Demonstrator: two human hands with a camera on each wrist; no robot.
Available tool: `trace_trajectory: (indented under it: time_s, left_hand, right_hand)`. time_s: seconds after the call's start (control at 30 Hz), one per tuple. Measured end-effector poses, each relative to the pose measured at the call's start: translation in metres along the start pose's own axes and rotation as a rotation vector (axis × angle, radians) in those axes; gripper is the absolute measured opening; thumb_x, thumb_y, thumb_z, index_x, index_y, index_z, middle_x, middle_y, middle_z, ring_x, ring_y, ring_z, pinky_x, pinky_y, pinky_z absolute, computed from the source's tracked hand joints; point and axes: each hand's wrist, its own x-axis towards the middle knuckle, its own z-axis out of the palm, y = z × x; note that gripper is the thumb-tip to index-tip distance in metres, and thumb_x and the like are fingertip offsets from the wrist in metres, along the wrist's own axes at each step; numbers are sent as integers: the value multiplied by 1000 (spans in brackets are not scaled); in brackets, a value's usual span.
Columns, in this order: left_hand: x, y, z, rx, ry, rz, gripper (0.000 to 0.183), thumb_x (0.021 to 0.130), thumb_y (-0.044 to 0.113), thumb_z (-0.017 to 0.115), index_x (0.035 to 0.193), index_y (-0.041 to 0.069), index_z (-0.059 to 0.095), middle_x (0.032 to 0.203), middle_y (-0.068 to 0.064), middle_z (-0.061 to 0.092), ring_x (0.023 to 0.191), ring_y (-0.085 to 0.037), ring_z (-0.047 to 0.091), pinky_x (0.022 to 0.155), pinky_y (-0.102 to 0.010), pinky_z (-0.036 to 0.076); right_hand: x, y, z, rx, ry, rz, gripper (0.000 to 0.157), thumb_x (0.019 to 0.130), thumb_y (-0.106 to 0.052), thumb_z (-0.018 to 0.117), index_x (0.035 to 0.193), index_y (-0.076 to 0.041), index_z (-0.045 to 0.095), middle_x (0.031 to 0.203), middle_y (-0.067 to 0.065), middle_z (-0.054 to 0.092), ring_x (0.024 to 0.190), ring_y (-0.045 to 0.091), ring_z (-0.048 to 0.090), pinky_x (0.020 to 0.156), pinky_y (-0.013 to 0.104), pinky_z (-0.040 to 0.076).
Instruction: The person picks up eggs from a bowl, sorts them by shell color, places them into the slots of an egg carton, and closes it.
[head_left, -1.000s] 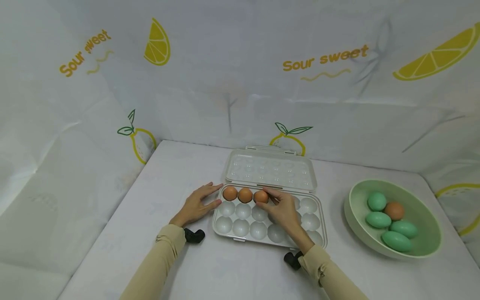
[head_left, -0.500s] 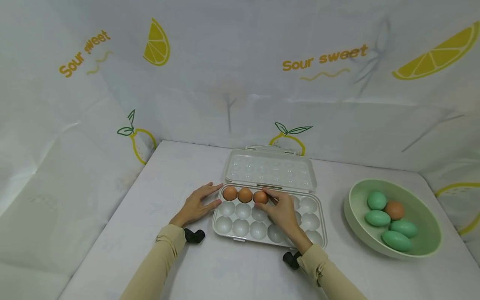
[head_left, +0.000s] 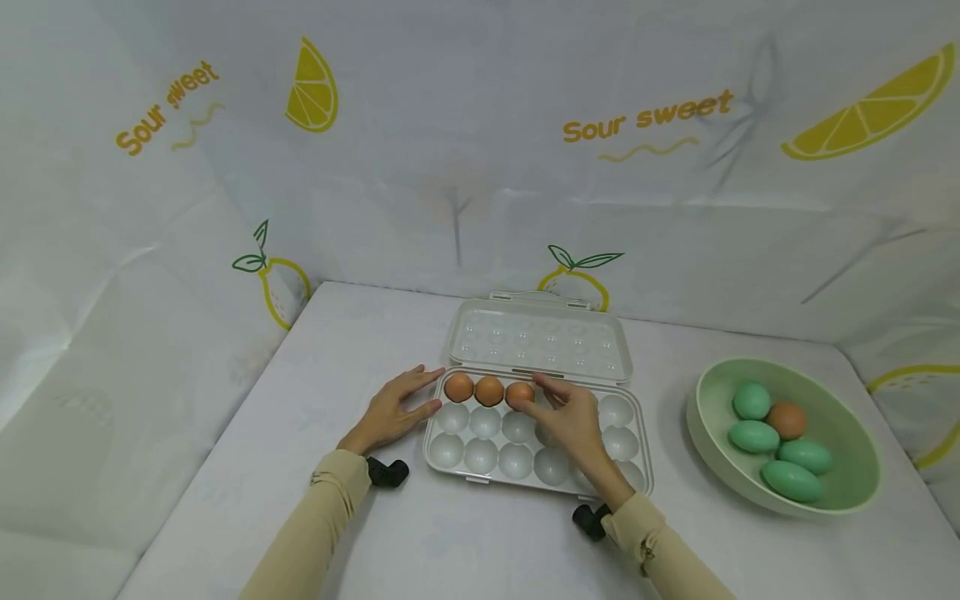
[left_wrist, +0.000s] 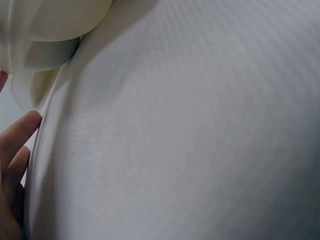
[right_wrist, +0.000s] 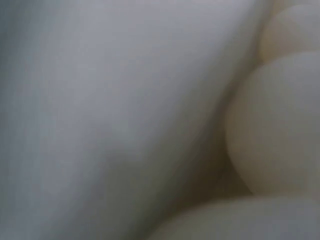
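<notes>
An egg box lies unfolded on the table, its rounded cups in rows. Three brown eggs fill the left of its far row: a corner egg, a middle egg and a third egg. My right hand is over the box, thumb at the third egg's near side and index finger spread off its right side. With fingers extended, my left hand rests against the box's left edge. The left wrist view shows some left fingers beside the box's underside; the right wrist view shows only blurred cups.
The box's clear lid lies folded back behind it. At the right stands a green bowl with several green eggs and one brown egg. Printed white cloth rises behind the table.
My right index finger has parted from the third egg and the hand has shifted slightly right. That egg sits in its cup. The left hand has stayed put.
</notes>
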Motion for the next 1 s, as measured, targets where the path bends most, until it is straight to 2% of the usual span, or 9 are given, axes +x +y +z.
trace_trajectory:
  time_s: [0.13, 0.27, 0.37, 0.5, 0.57, 0.67, 0.83, 1.0]
  left_hand:
    - [0, 1, 0, 0, 1, 3, 56, 95, 34, 73, 147, 24, 57, 154, -10, 54, 152, -37, 39, 123, -66, 30]
    - [0, 2, 0, -4, -1, 11, 56, 95, 34, 73, 147, 23, 57, 154, -10, 54, 152, -38, 39, 123, -66, 30]
    - [0, 2, 0, -6, 1, 20, 56, 95, 33, 73, 147, 23, 57, 154, -10, 55, 151, -38, 39, 122, -66, 31]
    - [0, 1, 0, 2, 4, 24, 56, 95, 33, 73, 148, 24, 57, 154, -9, 55, 151, -39, 40, 122, -66, 31]
    - [-1, 1, 0, 5, 2, 21, 56, 95, 33, 73, 148, 24, 57, 154, -9, 55, 151, -39, 40, 122, -66, 31]
    - [-1, 2, 0, 3, -3, 13, 56, 95, 34, 72, 148, 24, 56, 155, -9, 54, 152, -38, 39, 122, -67, 31]
    - [-2, 2, 0, 4, -6, 2, 56, 96, 35, 72, 149, 24, 56, 155, -9, 54, 152, -39, 38, 122, -68, 31]
    - [-2, 4, 0, 3, -12, -5, 56, 96, 34, 72, 149, 24, 56, 155, -9, 53, 152, -38, 38, 123, -66, 30]
  right_hand:
    - [-1, -4, -12, 96, 8, 36, 51, 81, -4, 85, 128, 7, 67, 131, 23, 69, 126, 29, 67, 104, 26, 55]
    - [-2, -10, -30, 207, 63, 30, 49, 82, 1, 83, 128, 7, 67, 132, 23, 68, 114, 4, 70, 99, 16, 55]
    - [-2, -14, -48, 246, 131, -11, 48, 81, 4, 83, 126, 9, 68, 125, 13, 74, 106, -7, 69, 97, 15, 55]
    - [-3, -16, -78, 296, 210, -27, 48, 82, 7, 81, 127, 12, 66, 109, -12, 76, 104, -7, 70, 97, 16, 55]
    - [-4, -17, -95, 324, 254, -12, 48, 82, 8, 80, 128, 13, 64, 104, -18, 76, 102, -6, 71, 96, 15, 55]
    - [-5, -16, -125, 335, 338, 24, 50, 81, 8, 81, 128, 11, 65, 103, -17, 76, 100, -5, 72, 93, 11, 55]
    - [-6, -5, -177, 383, 487, 114, 47, 78, 5, 85, 123, 0, 73, 99, -14, 79, 95, -3, 74, 85, 8, 56]
    - [-14, 14, -221, 409, 551, 171, 44, 80, 2, 84, 121, -10, 76, 97, -17, 79, 92, -6, 73, 78, 5, 56]
